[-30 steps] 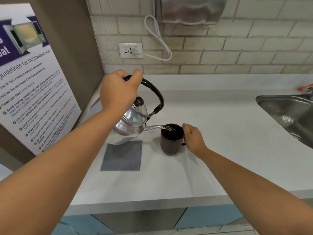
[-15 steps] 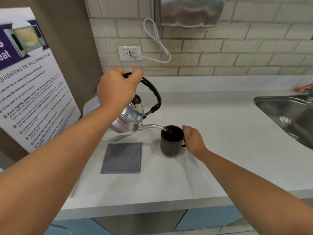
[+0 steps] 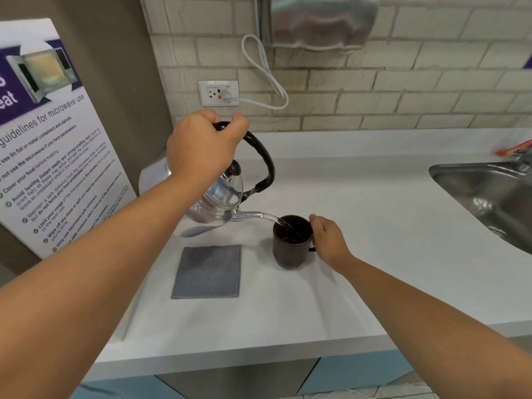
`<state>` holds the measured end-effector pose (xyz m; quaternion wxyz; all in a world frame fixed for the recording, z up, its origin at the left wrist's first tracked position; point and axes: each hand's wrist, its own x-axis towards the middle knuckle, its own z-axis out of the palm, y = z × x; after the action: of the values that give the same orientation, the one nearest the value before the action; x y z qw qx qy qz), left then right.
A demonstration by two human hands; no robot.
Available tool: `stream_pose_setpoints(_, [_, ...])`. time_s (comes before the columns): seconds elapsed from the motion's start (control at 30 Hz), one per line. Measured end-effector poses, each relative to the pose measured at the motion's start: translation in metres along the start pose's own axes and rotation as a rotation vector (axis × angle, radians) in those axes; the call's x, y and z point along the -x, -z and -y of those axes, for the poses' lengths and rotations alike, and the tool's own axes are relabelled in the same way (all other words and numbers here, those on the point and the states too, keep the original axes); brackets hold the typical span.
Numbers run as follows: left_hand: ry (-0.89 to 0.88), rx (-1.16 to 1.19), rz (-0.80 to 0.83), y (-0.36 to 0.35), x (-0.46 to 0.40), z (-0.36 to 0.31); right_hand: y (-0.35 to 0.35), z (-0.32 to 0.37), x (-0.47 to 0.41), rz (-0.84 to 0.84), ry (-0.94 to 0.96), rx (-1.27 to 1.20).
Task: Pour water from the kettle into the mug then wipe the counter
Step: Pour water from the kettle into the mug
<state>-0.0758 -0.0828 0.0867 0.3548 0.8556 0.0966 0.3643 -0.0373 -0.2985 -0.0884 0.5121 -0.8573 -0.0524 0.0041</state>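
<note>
a: what's the left hand (image 3: pixel 201 145) doing?

b: it's wrapped tight round the black arched handle of the kettle (image 3: pixel 221 203), fist closed over the top of the loop. the kettle hangs in the air above the counter (image 3: pixel 374 226), tipped toward the right.

a: and the kettle itself?

b: shiny polished metal, rounded body, a lid knob with black and red on it, and a thin long spout. a clear stream of water (image 3: pixel 277 220) runs off the spout tip into the mug (image 3: pixel 290 249).

a: right hand (image 3: pixel 328 240)?

b: fingers curled at the mug's right side, over its handle, holding it in place on the counter. the mug is dark brown, matte, upright, with dark liquid showing inside.

a: anything beside them?

b: a grey cloth (image 3: pixel 207 272), folded into a flat square, lies on the counter just left of the mug, below the kettle, touching neither. farther right a steel sink (image 3: pixel 489 197) is set into the counter. on the left wall leans a poster (image 3: pixel 51 156) with microwave guidelines, and a wall socket (image 3: pixel 218 93) with a white cord plugged in sits on the brick wall behind.
</note>
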Motion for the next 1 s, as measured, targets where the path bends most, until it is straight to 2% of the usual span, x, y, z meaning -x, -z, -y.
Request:
stream_pose_setpoints(0.33, [0.046, 0.068, -0.026, -0.002, 0.003, 0.01, 0.0, 0.002, 0.001, -0.005, -0.004, -0.015])
stream_pose_setpoints(0.47, [0.11, 0.19, -0.017, -0.002, 0.006, 0.022, 0.0, 0.002, 0.001, 0.0, -0.005, -0.015])
stream_pose_setpoints(1.0, [0.55, 0.543, -0.026, -0.014, 0.002, 0.062, 0.002, -0.003, -0.004, 0.036, -0.03, -0.077])
